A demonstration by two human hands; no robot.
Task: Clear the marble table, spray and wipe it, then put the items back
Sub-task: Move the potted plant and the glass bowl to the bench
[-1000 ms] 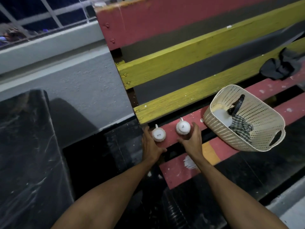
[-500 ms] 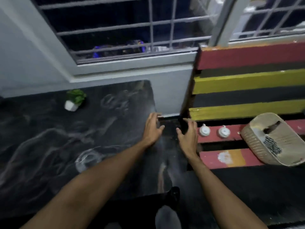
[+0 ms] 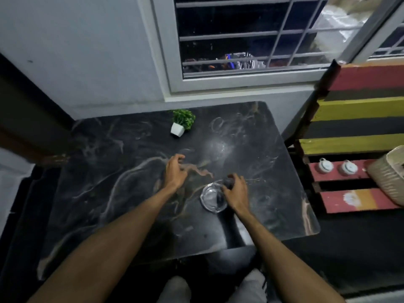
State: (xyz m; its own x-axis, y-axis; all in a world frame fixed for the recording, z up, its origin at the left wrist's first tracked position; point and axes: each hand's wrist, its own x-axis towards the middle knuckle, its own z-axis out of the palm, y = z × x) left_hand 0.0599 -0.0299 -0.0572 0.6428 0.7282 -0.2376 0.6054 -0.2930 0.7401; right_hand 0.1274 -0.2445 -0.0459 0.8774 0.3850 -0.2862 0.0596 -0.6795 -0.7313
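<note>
The black marble table (image 3: pixel 122 162) fills the middle of the view. A clear glass dish (image 3: pixel 211 199) lies on its right half. My right hand (image 3: pixel 235 191) is at the dish's right rim, with the fingers curled around the edge. Further left, my left hand (image 3: pixel 175 169) hovers just over the marble with loosely bent, spread fingers and holds nothing. A small green plant in a white pot (image 3: pixel 181 124) stands near the table's far edge. Two white cups (image 3: pixel 336 167) sit side by side on a red slat of the bench.
The striped red, yellow and black bench (image 3: pixel 358 110) stands right of the table. A cream perforated basket (image 3: pixel 388 173) lies on it at the frame's right edge. A barred window (image 3: pixel 240 40) and grey wall are behind the table. My knees show below the near edge.
My hands let go of the two cups on the bench and swung left. The view turned to the table, and my right hand has come down on the glass dish.
</note>
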